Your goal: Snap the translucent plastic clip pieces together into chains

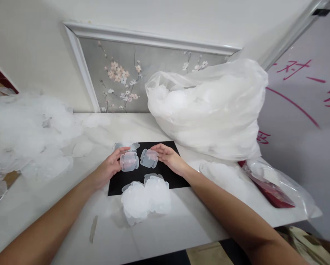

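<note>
Over the black mat [118, 186], my left hand [112, 163] grips a translucent plastic piece with a wavy outline [129, 162] by its left side. A second translucent plastic piece [149, 159] of like shape is held by its right edge in my right hand [169, 156]. Fingers show pinkish through both pieces, and a narrow gap parts them. Behind my left fingers, more clear pieces [134, 146] lie at the mat's back edge. Nearer to me, two stacks of whitish pieces [134, 202] [157, 193] sit side by side across the mat's front edge.
A large heap of translucent pieces [24, 129] covers the table's left side. A full white plastic bag [209, 106] stands at the back right. Beside it lie loose pieces [223, 176] and a clear bag over something red [275, 184]. The whiteboard [300, 92] borders the right.
</note>
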Action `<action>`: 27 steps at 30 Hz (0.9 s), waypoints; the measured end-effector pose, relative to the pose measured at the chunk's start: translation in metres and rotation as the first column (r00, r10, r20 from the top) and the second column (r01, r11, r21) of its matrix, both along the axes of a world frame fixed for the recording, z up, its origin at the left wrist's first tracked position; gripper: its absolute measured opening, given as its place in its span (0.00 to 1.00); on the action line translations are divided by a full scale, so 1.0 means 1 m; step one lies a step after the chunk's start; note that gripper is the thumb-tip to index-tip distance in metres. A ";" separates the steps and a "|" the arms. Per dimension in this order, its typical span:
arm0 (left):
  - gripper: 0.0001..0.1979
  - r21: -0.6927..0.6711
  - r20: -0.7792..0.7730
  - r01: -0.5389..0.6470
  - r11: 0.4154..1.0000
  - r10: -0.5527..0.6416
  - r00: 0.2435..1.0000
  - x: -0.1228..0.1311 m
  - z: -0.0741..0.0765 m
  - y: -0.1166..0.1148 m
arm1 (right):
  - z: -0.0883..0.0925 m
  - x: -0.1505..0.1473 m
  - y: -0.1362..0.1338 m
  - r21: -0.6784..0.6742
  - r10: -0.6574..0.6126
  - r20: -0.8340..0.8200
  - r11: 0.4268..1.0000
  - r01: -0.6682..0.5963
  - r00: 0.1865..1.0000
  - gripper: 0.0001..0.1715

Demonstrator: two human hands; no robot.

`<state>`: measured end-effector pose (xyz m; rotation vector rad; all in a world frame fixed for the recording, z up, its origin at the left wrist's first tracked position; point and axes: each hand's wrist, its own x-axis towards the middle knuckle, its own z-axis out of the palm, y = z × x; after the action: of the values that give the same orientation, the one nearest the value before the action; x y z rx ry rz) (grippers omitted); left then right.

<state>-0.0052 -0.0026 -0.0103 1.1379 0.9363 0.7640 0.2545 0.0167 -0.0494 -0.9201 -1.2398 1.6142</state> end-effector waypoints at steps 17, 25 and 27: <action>0.38 0.166 -0.273 0.146 0.975 -0.097 0.957 0.001 0.010 -0.006 | -0.004 0.006 -0.006 0.568 -0.121 0.516 0.789 -0.233 0.848 0.35; 0.26 0.407 -0.552 0.274 0.871 -0.005 0.834 -0.001 -0.001 -0.001 | -0.001 0.007 -0.005 0.620 -0.213 0.602 0.732 -0.283 0.769 0.23; 0.17 0.434 -0.584 0.273 0.858 0.038 0.811 0.001 -0.001 -0.001 | -0.001 0.005 -0.004 0.614 -0.252 0.555 0.767 -0.186 0.793 0.14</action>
<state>-0.0039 -0.0039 -0.0111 1.9531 1.1826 0.5688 0.2597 0.0122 -0.0503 -1.0169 -2.0468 0.7109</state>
